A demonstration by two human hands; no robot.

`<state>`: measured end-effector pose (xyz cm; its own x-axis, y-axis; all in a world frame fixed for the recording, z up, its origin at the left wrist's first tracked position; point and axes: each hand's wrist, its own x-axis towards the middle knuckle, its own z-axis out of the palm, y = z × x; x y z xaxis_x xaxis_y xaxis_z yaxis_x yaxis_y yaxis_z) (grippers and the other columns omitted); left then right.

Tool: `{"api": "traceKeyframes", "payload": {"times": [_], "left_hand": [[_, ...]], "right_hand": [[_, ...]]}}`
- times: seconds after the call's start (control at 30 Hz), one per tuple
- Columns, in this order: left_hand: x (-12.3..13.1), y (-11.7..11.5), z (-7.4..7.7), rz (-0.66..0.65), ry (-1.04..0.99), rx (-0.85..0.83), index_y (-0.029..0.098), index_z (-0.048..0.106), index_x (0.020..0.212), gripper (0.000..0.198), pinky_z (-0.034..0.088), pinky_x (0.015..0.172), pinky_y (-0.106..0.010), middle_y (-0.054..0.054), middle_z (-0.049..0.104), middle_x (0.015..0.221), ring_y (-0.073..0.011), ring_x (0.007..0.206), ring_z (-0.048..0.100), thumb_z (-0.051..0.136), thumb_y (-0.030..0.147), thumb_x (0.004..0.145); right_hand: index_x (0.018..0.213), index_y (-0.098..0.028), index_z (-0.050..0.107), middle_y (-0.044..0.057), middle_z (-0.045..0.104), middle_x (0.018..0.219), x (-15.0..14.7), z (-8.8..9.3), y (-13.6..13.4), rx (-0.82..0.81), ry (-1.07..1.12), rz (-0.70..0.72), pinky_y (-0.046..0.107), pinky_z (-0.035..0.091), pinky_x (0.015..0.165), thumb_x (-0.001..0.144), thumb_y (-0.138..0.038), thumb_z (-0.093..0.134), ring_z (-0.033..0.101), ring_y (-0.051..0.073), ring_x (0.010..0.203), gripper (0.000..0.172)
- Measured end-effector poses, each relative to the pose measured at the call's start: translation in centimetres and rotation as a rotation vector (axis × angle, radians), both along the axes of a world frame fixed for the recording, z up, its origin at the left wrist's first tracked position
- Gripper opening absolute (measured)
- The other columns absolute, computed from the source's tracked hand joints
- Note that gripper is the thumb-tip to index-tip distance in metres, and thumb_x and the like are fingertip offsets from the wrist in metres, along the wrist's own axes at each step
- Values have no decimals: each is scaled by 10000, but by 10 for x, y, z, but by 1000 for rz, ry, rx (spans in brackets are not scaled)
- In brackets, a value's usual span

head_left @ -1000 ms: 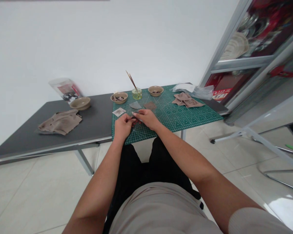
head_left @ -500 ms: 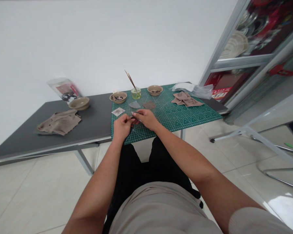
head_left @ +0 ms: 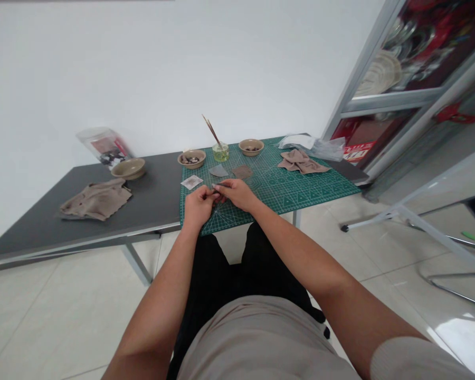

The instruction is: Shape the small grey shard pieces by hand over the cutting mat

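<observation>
Over the near edge of the green cutting mat (head_left: 304,187), my left hand (head_left: 198,207) and my right hand (head_left: 237,193) meet with their fingers closed. Something small and dark is pinched between the fingertips, mostly covered, and I cannot make out its kind. Just beyond the hands lie a white square (head_left: 192,182) with a grey patch, a pale grey piece (head_left: 219,170) and a brown square (head_left: 243,171). Farther back, a tan bowl (head_left: 198,164) holds small dark and light pieces, beside a glass jar (head_left: 220,153) of yellowish liquid with thin sticks standing in it.
Another tan bowl (head_left: 257,142) with small items sits at the back. A crumpled brown cloth (head_left: 303,162) and a clear plastic bag (head_left: 329,149) lie at right. On the dark table (head_left: 158,195) at left are a cloth (head_left: 98,199), a bowl (head_left: 129,169) and a plastic package (head_left: 105,146).
My right fingertips have shifted slightly around the small thing; a light spot at them shows less now. Both hands otherwise stay in place, and the things on the mat have not moved.
</observation>
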<state>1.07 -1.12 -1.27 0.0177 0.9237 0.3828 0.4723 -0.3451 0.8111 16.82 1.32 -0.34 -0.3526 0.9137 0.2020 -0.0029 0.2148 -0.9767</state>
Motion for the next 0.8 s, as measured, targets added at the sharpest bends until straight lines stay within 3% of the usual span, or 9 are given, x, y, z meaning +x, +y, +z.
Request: {"api": "traceKeyframes", "payload": {"times": [0.23,0.57,0.8], "left_hand": [[-1,0,-3,22,-24,6,194,539,629,194,401,591,-251,34,579,599,-125,596,531,637,300,758],[3,-4,3,67,-83,-9,190,498,608,220,404,577,-250,39,606,580,-119,558,552,638,288,748],[1,-1,-1,82,-1,27,191,533,617,212,383,583,-247,35,575,589,-119,585,513,639,307,760]], "right_hand": [[807,-144,642,-2,672,646,0,-1,-2,15,-9,-13,222,487,559,880,-353,622,592,100,538,223],[814,-151,637,2,669,680,-1,-8,3,-3,163,-9,238,513,557,854,-353,637,619,118,575,206],[843,-140,692,8,678,672,1,-5,3,24,11,22,228,495,558,858,-374,638,593,106,555,241]]}}
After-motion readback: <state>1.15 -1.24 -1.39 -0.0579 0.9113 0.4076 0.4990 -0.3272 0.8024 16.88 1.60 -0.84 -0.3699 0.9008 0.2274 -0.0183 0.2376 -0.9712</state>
